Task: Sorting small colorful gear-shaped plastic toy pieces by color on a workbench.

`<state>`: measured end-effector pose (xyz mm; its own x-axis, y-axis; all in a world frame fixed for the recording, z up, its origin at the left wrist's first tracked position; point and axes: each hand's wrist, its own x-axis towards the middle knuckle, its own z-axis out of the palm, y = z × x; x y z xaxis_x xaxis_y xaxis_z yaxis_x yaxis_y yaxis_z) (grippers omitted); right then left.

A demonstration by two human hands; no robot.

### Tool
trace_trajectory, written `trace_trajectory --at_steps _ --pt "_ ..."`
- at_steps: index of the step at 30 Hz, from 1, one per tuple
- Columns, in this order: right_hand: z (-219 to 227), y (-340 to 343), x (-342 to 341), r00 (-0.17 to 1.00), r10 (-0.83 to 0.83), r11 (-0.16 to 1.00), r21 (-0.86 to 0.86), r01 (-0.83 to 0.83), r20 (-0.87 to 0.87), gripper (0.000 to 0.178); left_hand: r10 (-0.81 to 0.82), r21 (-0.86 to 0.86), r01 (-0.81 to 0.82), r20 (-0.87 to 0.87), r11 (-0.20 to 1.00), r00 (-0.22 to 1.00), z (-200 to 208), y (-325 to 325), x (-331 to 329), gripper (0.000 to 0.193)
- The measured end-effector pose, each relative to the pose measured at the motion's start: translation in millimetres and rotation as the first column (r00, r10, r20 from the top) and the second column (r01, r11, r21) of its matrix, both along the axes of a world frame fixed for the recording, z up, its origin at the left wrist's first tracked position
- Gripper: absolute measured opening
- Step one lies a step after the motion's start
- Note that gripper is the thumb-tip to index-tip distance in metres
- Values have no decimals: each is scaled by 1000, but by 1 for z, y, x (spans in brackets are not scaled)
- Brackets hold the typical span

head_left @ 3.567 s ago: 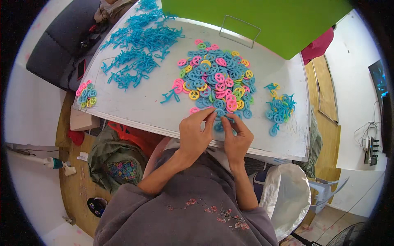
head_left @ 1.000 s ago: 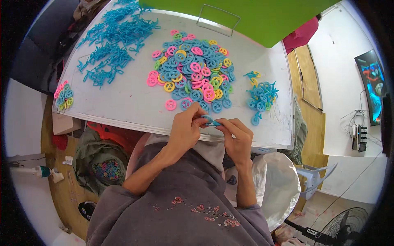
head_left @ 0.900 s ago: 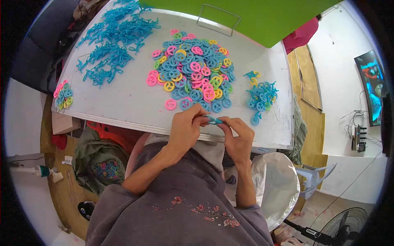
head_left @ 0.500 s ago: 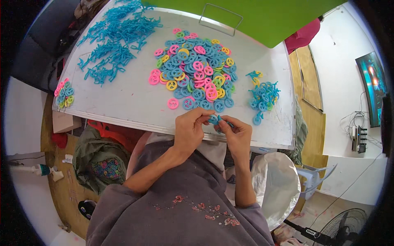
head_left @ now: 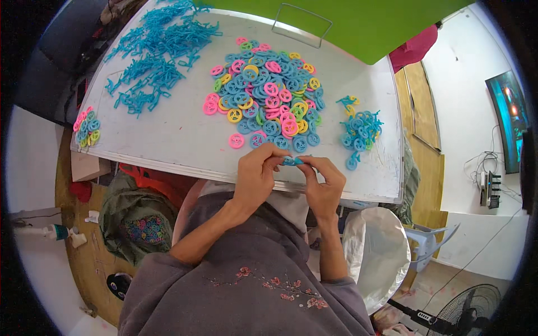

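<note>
Above the table's near edge, my left hand (head_left: 255,175) pinches a small blue plastic wheel (head_left: 288,161) between thumb and fingertips. My right hand (head_left: 325,185) grips a blue plastic piece (head_left: 298,161) that meets the wheel; its shape is mostly hidden by the fingers. Just beyond my hands lies a big heap of spoked plastic wheels (head_left: 272,98) in blue, pink, yellow and green. A single pink wheel (head_left: 236,140) rests at the heap's near left. On the right is a small cluster of blue wheels joined to stems (head_left: 361,131), with some yellow and green among them.
Blue forked stems (head_left: 162,47) are piled at the table's far left. A few coloured wheels (head_left: 87,127) lie at its left corner. A green panel (head_left: 358,25) stands behind. Below are a dark green sack (head_left: 126,199) of coloured pieces, a silvery bag (head_left: 381,257) and a fan (head_left: 473,308).
Both hands have shifted slightly, and the right hand's fingertips have risen. The blue piece that hung below the wheel is now level with it, end to end.
</note>
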<state>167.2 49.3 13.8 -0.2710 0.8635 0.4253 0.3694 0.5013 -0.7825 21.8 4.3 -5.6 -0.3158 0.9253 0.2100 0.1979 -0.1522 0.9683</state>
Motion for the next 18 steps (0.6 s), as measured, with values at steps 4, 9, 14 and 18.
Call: trace_trajectory --at_steps 4,9,14,18 --pt "-2 4 10 996 89 996 -35 -88 30 21 -11 8 10 118 1000 993 8 -4 8 20" --pt "-9 -4 2 952 -261 963 -109 246 -159 41 66 217 -35 -139 976 988 3 -11 13 27" --pt "-15 -16 14 893 -146 831 -542 -122 -425 35 101 387 74 -414 919 904 -7 -17 24 29" --pt "-15 -17 13 659 -265 691 -615 -380 -704 38 128 384 60 -446 921 886 -7 -16 24 30"
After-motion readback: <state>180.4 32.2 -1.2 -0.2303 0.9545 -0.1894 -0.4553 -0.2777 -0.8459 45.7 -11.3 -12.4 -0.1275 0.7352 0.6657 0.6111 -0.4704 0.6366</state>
